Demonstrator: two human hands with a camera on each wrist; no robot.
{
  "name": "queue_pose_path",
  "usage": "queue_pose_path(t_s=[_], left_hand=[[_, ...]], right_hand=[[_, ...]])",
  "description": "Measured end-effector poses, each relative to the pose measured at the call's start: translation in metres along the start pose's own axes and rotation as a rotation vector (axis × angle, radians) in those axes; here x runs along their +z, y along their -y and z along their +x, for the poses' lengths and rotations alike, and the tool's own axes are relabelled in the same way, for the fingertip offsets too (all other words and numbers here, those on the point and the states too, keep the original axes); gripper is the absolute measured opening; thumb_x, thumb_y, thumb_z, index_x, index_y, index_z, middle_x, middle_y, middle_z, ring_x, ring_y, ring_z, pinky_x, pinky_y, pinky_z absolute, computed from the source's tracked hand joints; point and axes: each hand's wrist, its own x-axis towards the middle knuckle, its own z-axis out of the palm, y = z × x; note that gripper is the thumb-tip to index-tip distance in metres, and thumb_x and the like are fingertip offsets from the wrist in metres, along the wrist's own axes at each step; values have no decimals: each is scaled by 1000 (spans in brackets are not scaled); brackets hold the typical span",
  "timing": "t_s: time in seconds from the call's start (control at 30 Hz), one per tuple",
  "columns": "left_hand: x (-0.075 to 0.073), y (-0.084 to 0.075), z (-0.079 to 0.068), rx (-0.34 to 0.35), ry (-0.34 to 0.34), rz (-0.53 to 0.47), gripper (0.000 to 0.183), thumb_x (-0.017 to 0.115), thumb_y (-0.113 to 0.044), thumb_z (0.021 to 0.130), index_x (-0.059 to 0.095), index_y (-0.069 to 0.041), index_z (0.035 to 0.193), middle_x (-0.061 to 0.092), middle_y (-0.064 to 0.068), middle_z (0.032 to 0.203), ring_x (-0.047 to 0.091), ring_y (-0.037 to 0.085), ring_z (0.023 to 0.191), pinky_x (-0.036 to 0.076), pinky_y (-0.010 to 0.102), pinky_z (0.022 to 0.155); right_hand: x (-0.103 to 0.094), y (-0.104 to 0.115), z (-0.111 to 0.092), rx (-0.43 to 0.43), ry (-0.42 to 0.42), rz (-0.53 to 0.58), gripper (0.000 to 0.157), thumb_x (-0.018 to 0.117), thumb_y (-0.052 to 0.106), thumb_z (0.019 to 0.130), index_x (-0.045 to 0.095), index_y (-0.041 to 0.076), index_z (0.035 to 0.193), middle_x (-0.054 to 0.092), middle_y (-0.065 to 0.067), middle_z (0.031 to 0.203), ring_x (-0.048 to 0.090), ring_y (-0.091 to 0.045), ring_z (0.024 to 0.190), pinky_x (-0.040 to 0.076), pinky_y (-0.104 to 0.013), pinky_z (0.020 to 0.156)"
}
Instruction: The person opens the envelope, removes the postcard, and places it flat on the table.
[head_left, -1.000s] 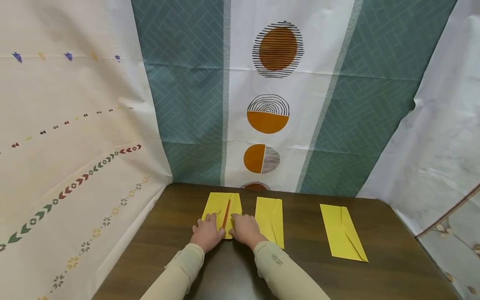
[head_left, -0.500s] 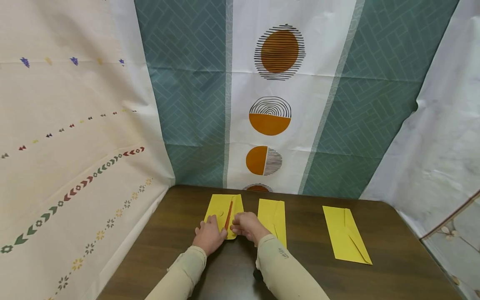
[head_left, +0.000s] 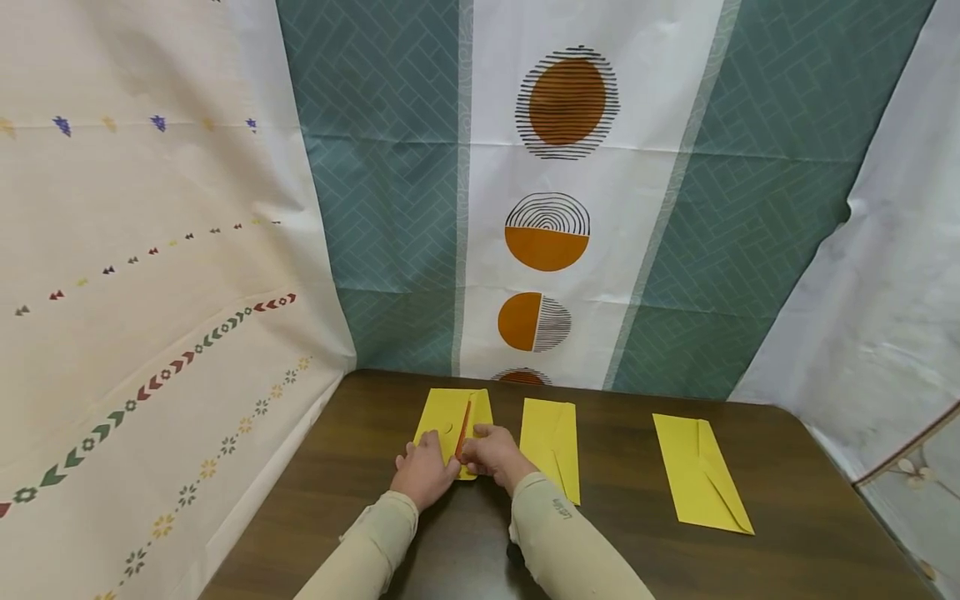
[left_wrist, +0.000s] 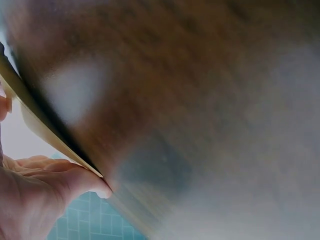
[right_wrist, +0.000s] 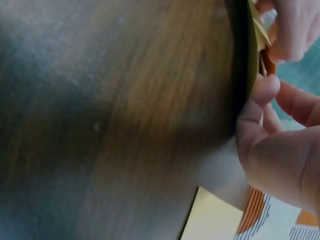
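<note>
With the left hand (head_left: 424, 467) pressing the yellow envelope (head_left: 453, 414) flat at 7 o'clock, the right hand (head_left: 491, 452), pinching its near edge by the orange strip (head_left: 462, 427), does best to work slowly against the tabletop (head_left: 360, 467).

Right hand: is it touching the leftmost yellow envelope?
Touching. Right wrist view shows the right hand fingertips pinching the leftmost yellow envelope edge.
</note>
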Motion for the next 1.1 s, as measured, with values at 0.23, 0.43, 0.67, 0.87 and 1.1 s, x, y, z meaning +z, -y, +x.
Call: queue_pose_path(t_s=[0.23,0.43,0.67,0.87,1.1], left_hand=[[-1,-1,-1,15,-22,-5,53,67,-34,96,55,5,129,65,21,119,60,43,102,45,64,91],[7,5,0,55,-84,-9,52,65,-35,95,55,6,125,64,24,117,60,48,101,44,67,88],[5,0,-4,57,-62,29,52,69,-32,95,58,4,131,65,25,123,61,51,108,46,71,92],[11,1,-2,63,-67,56,52,69,-34,95,61,1,132,65,26,126,61,51,109,46,72,91],[12,4,-1,75,-71,86,48,67,-34,95,63,0,129,64,28,125,60,50,106,47,70,88]], right_hand=[[11,-3,2,-73,-100,-103,76,74,-9,89,45,-3,159,79,-16,107,57,-12,61,48,-23,54],[17,-10,11,-105,-201,-242,75,76,-7,82,56,3,153,76,-18,109,50,-14,54,43,-26,49],[17,-14,11,-137,-277,-372,64,79,-5,76,71,8,138,68,-21,139,56,-19,73,45,-27,55],[12,-13,5,-132,-310,-391,53,83,-1,78,78,11,129,73,-17,135,61,-21,83,47,-25,59],[6,-13,3,-149,-322,-400,37,79,4,84,82,8,121,74,-17,132,62,-22,97,49,-24,65]])
